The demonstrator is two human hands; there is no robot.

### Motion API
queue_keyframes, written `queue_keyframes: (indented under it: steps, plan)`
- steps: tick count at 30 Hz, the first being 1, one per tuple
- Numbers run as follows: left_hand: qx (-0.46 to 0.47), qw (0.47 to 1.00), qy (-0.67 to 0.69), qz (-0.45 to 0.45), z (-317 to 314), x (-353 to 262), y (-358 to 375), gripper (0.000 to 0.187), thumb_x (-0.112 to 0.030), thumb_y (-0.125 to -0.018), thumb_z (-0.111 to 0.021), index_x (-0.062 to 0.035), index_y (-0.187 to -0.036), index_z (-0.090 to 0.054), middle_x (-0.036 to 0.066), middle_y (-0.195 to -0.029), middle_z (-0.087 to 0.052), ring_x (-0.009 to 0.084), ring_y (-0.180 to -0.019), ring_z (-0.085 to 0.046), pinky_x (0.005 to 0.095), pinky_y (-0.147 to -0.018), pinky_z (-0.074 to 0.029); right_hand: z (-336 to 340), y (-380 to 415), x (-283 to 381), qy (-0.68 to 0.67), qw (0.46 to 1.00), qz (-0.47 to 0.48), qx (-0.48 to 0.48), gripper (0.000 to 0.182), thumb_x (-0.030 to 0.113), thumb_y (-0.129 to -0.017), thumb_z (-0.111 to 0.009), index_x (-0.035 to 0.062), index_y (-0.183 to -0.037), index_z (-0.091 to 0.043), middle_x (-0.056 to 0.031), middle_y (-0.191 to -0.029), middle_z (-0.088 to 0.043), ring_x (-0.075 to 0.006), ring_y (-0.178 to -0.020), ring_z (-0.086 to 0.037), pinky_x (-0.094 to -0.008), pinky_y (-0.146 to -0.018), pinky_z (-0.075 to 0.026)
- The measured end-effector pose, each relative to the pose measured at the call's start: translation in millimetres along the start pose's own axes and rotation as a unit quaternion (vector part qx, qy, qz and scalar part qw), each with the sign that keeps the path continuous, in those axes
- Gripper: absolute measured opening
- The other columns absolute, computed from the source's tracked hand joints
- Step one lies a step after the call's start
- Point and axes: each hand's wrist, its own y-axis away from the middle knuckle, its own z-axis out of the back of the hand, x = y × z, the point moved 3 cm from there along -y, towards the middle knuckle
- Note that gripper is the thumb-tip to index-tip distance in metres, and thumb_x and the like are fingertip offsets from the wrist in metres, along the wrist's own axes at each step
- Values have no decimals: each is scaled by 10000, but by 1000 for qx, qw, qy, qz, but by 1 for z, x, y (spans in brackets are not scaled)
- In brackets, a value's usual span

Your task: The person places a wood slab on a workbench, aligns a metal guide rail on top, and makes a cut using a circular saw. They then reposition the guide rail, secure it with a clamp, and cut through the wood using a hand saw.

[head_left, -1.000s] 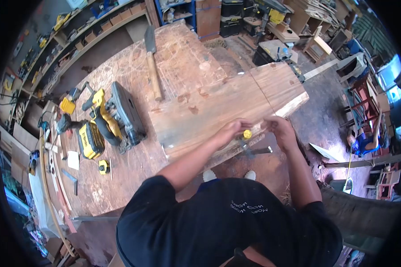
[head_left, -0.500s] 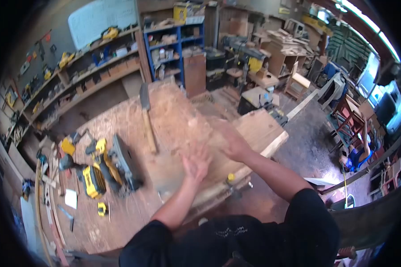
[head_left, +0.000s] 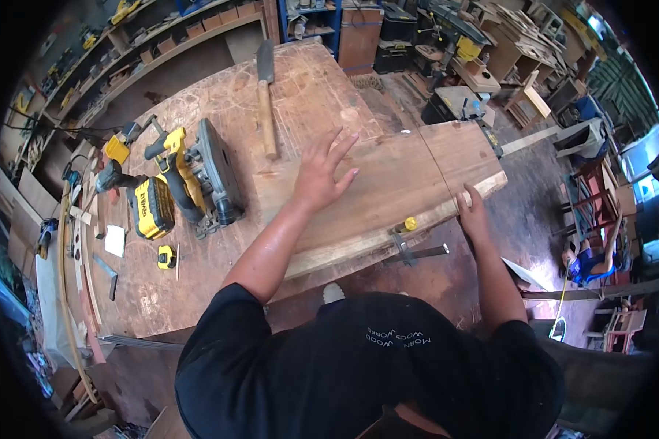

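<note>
While the plank [head_left: 388,183] runs left to right, left hand [head_left: 321,175] lies flat, splayed, holding nothing; right hand's [head_left: 472,216] grip pinches its near right edge.

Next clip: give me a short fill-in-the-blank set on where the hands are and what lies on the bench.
1. The left hand lies with fingers spread on the wide brown wooden ____.
2. The right hand grips that slab's near ____.
3. The yellow-and-black circular saw lies to the ____ of the left hand.
4. The wooden-handled hatchet lies on the round workbench, on the ____ side of the slab from the person.

Missing words: slab; edge; left; far
</note>
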Motion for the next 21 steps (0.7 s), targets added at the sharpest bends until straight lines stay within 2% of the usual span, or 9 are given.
queue_keyframes:
  steps: [7,11,13,14,15,16,17,18,21]
  plan:
    - [264,961,-32,-74,-24,14,61,197,-136,-781,-623,-105,-968,-677,142,-1243,-564,348,-1184,-496,473,-1037,-368,10,25,-54,-100,994,-48,-21,476,273,-919,-593,-3,-1292,-485,-250,-1234,-537,-347,-1181,-511,-391,-999,-394]
    - [511,848,10,-140,-5,-30,117,171,-138,-830,-546,-102,-884,-704,117,-1200,-615,303,-1171,-527,432,-1014,-396,35,47,-36,-11,998,-50,-30,467,256,-912,-605,4,-1288,-493,-240,-1231,-545,-336,-1170,-525,-391,-993,-401]
    - [598,731,34,-328,5,-70,130,178,-142,-808,-548,-96,-866,-709,127,-1189,-625,292,-1166,-532,418,-978,-415,30,57,-51,15,998,-60,-17,466,258,-913,-604,4,-1288,-494,-241,-1234,-544,-343,-1177,-521,-390,-1001,-396]
    - [603,727,37,-328,18,-86,112,178,-142,-808,-548,-96,-866,-709,127,-1189,-625,292,-1166,-532,418,-978,-415,27,62,-63,42,997,-68,-12,466,260,-914,-602,4,-1289,-495,-242,-1238,-544,-350,-1184,-517,-389,-1010,-390]
    - [618,775,114,-76,31,-91,73,191,-142,-816,-531,-85,-880,-702,134,-1138,-635,297,-1128,-549,416,-955,-423,18,65,-86,10,999,-48,7,492,288,-912,-602,5,-1298,-489,-239,-1264,-529,-353,-1210,-499,-390,-1026,-373]
    - [594,764,178,177,33,-87,50,205,-142,-825,-515,-74,-893,-695,141,-1087,-646,303,-1091,-567,415,-931,-431,16,74,-87,9,998,-65,0,492,288,-912,-602,5,-1298,-489,-239,-1264,-529,-353,-1210,-499,-390,-1026,-373]
    - [382,865,312,97,-1,-31,61,252,-200,-864,-473,-58,-933,-669,152,-1012,-639,333,-1002,-586,418,-889,-444,16,80,-75,18,998,-58,-4,496,300,-910,-604,11,-1298,-490,-234,-1275,-522,-354,-1221,-487,-393,-1030,-368]
    - [327,921,199,65,-12,6,38,225,-216,-871,-515,-51,-953,-645,157,-973,-632,338,-958,-592,407,-873,-453,18,83,-65,29,998,-50,-11,501,311,-908,-606,18,-1298,-491,-228,-1286,-515,-356,-1232,-476,-396,-1034,-364]
    - [35,985,-25,170,-23,133,-7,320,-180,-800,-627,-15,-1073,-600,210,-1057,-613,379,-1018,-584,425,-873,-465,19,98,-59,41,998,-57,2,511,320,-903,-614,34,-1305,-481,-219,-1301,-502,-363,-1249,-456,-404,-1039,-359]
